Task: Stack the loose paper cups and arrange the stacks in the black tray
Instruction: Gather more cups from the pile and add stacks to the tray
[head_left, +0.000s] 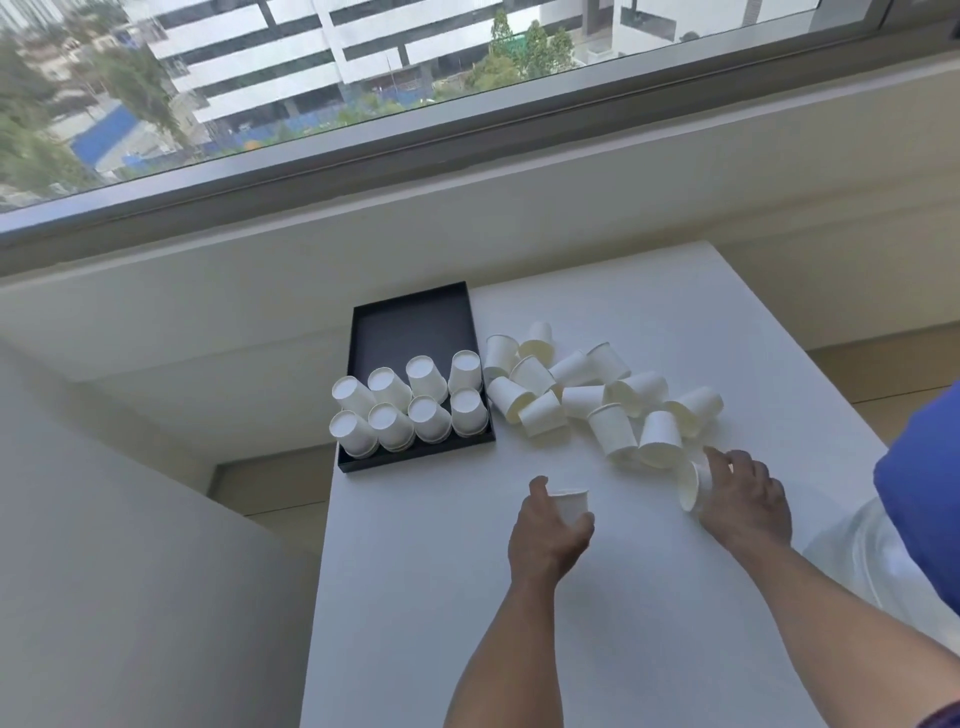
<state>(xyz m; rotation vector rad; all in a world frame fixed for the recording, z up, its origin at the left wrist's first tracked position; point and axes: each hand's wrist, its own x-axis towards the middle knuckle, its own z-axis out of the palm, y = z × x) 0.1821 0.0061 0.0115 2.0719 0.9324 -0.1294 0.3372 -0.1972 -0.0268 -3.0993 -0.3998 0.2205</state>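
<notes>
Left hand (550, 530) wrapped round an upright paper cup (570, 505) on the near table (467, 597); right hand (743, 499) curled over a tipped cup (693, 486) at the pile's near edge. Beyond, to the right: loose cups (582, 395), jumbled and touching. Could scatter or roll off the table if knocked while pulling one free. Far left: black tray (415, 322), eight upturned stacks (410, 410) crowding its near half. Leaning, liable to topple if bumped.
</notes>
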